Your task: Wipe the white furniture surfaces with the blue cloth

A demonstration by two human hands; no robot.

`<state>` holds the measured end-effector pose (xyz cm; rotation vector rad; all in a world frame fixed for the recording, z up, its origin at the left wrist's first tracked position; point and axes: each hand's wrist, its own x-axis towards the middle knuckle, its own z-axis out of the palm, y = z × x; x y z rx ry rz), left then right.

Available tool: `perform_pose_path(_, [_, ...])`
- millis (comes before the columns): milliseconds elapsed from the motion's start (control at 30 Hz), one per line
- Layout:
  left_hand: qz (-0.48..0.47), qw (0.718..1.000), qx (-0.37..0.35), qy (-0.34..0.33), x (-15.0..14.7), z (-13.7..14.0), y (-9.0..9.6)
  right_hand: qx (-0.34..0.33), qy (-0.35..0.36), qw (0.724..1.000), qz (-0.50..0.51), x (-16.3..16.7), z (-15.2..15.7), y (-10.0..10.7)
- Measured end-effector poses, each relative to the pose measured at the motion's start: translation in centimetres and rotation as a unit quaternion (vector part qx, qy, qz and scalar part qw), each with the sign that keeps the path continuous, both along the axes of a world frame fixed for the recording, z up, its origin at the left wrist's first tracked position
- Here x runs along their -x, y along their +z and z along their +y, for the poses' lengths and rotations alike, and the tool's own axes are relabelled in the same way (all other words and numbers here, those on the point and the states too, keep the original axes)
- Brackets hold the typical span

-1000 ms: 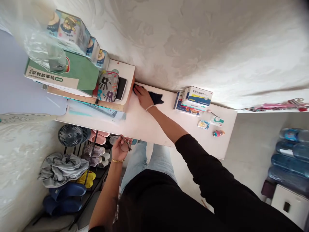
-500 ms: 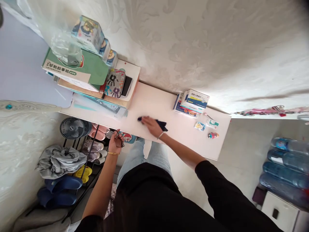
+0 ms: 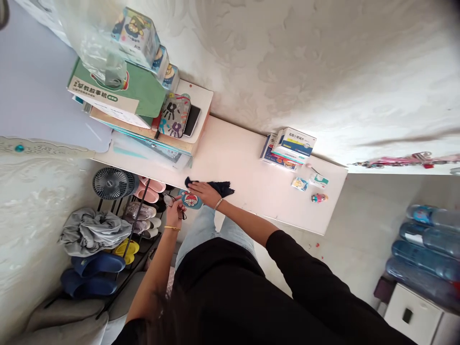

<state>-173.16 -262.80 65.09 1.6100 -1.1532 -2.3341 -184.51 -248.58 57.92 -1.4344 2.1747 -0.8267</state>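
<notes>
My right hand [image 3: 205, 192] lies over a dark navy cloth [image 3: 223, 188] and presses it against the white tabletop [image 3: 244, 167], near the front edge. The cloth sticks out on both sides of the fingers. Beside the table's front edge, my left hand [image 3: 174, 212] grips a pair of eyeglasses [image 3: 168, 200] with dark frames. Just next to the glasses, partly below the table edge, is a blue item with a cartoon face [image 3: 190, 198].
Medicine boxes [image 3: 294, 143], a small packet [image 3: 299, 183] and a little figurine [image 3: 319, 198] stand at the table's right. On the left are a green box [image 3: 143, 91], a handprint-patterned case [image 3: 175, 115] and a phone [image 3: 192, 120]. Below left are a fan [image 3: 110, 183] and a shoe rack [image 3: 138, 211].
My right hand has slid the cloth left and toward the table's front edge, nearer my left hand. The left hand still holds the glasses. The view has shifted slightly.
</notes>
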Motion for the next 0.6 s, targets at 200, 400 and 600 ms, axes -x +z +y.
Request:
perform_pose_path(200, [-0.009,1.0,0.002,-0.019,0.2,0.3,-0.1,0.006,0.011,1.0,0.007,-3.8,10.3,2.3])
perform_pose_path(400, [-0.022,0.999,-0.013,-0.027,0.5,1.2,-0.8,-0.094,-0.319,0.939,0.093,-3.1,28.4,5.6])
perform_pose_path(600, [-0.032,0.999,-0.011,-0.029,0.0,1.3,-1.2,-0.134,-0.293,0.942,0.092,-2.2,25.1,2.1])
